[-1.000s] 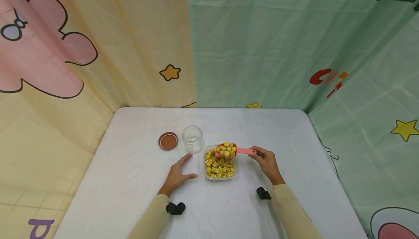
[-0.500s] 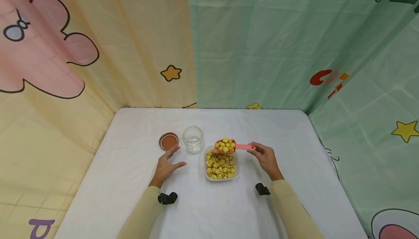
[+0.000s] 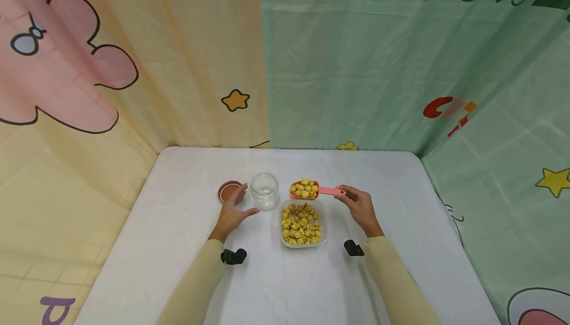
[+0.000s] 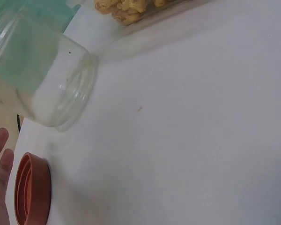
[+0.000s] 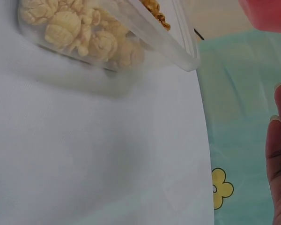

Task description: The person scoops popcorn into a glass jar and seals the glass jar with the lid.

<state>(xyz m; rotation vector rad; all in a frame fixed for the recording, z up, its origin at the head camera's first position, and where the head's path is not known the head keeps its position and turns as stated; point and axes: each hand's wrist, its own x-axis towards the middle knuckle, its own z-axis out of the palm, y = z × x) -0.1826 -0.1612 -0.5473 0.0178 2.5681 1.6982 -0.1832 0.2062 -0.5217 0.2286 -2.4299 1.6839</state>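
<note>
My right hand pinches the handle of a pink scoop, which is heaped with yellow popcorn and held above the far edge of a clear plastic container. More popcorn lies in that container. To the left, my left hand is spread with thumb and fingers apart, close to an uncovered glass jar that looks empty. Its fingers overlap the brown lid in the head view. In the left wrist view the jar and the lid show apart from the fingers.
A white-covered table carries everything. Printed curtains hang behind it and along both sides. A tiny yellowish crumb lies on the cloth.
The loaded scoop has risen out of the container and moved away from me, slightly left. My left hand went left, then forward toward the jar and lid.
</note>
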